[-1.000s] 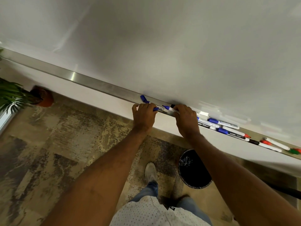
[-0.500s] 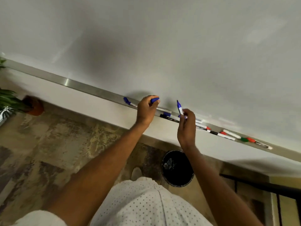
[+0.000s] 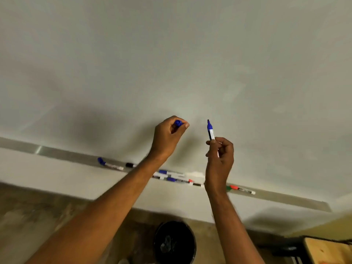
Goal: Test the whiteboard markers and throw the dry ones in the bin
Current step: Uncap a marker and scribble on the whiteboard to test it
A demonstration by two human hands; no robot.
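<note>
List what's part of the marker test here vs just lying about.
In the job:
- blue marker, uncapped, in right hand
- blue cap in left hand
- whiteboard
- tray markers
- bin

Lying about:
- wooden board, bottom right
- carpet

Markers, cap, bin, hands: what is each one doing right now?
Blue marker: uncapped, tip up, not touching the whiteboard.
Blue cap: off, pinched in the fingers of the left hand.
Right hand: grips the marker's lower end.
Tray markers: lying flat, capped as far as I can see.
Bin: open, black bag inside.
</note>
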